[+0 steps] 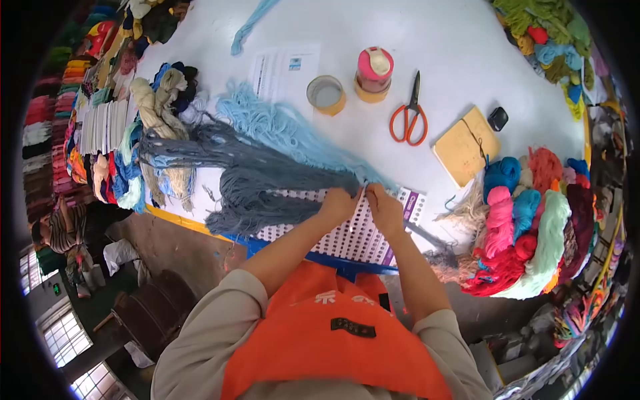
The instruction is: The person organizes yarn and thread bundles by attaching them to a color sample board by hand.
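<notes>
My left hand [339,205] and my right hand [385,208] are close together over a white card punched with rows of holes [353,233]. Both are closed, fingertips pinched on a thin, light-coloured yarn strand that runs down between them; its exact hold is partly hidden by the fingers. Beside my left hand spreads a large hank of dark grey-blue yarn [260,180], partly covering the card. Just beyond the fingers, the narrow end of a light blue yarn hank [313,143] reaches the card. A purple strip [411,205] marks the card's edge near my right hand.
Farther back are a tape roll [326,95], a pink-topped container [375,70], orange-handled scissors [409,120], a yellow notebook [467,147] and a small black object [498,119]. Colourful yarn bundles [527,220] stand at right; more yarn [160,110] and stacked cards [105,127] lie left.
</notes>
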### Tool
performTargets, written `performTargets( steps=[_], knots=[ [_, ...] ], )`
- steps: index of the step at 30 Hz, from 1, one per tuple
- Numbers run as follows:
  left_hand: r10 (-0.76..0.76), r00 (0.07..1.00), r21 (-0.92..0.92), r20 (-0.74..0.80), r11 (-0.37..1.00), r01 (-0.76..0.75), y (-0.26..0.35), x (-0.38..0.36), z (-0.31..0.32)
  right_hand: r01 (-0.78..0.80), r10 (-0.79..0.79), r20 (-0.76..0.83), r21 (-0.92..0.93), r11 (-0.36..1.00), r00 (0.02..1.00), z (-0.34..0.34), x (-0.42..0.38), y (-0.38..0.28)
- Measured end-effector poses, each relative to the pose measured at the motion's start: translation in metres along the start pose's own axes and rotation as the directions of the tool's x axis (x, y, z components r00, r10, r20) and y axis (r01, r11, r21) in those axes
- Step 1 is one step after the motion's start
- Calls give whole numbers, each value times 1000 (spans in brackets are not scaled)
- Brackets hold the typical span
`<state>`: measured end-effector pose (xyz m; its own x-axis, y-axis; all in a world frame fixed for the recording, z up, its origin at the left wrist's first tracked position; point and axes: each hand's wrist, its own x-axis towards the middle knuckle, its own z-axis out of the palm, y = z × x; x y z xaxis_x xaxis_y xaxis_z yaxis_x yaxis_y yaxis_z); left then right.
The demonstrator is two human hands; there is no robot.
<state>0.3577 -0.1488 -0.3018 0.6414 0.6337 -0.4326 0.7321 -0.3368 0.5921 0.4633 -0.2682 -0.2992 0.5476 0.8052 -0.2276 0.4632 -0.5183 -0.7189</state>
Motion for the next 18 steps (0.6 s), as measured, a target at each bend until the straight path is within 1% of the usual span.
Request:
performTargets(
  steps=[1,2,3,4,5,6,7,8,10,11,13,14,15,16,17,18],
  knots=[
    [-139,985,-8,99,990,140,1,-2,-4,-28,28,8,31,999,1000,2,-2,2],
    [-137,985,-6,101,990,139,-2,-6,-1,-55,55,13,53,997,998,1,0,2],
    [4,999,-213,-37,977,-12,-5,-7,2,-81,79,19,119,990,997,1,-2,5],
    [126,971,-382,-202,903,-197,-9,2,2,-99,98,15,186,977,995,1,3,7],
    [-23,995,-342,96,938,55,-1,1,-13,-47,52,-20,171,984,998,5,3,14],
    [-14,987,-278,161,959,59,-16,4,5,-109,100,52,215,971,994,-5,-3,7],
    [0,978,-209,207,977,44,-32,18,18,-153,127,113,258,954,985,-13,6,-1],
    [8,982,-182,190,983,28,-33,19,20,-113,89,113,222,969,990,-10,8,3],
    [119,981,-87,154,991,-107,-51,24,31,-144,91,175,319,937,980,-6,11,13],
    [78,989,-79,129,995,-68,-53,23,28,-183,109,209,377,908,972,-6,12,16],
    [-85,977,-240,196,962,132,-19,13,-30,-265,149,277,453,851,949,-16,14,8],
    [-71,985,-279,157,954,113,-25,17,-39,-279,146,295,482,831,944,-17,15,9],
    [-72,984,-276,163,954,115,-28,16,-40,-284,151,296,483,828,943,-17,14,10],
    [-53,976,-466,213,872,149,-31,15,-43,-282,154,292,473,835,944,-17,15,11],
    [-30,965,-632,259,751,193,-30,12,-47,-284,158,292,463,840,943,-17,14,8],
    [-95,955,-696,281,664,271,-30,10,-41,-304,175,298,473,827,939,-18,14,6]
  ],
)
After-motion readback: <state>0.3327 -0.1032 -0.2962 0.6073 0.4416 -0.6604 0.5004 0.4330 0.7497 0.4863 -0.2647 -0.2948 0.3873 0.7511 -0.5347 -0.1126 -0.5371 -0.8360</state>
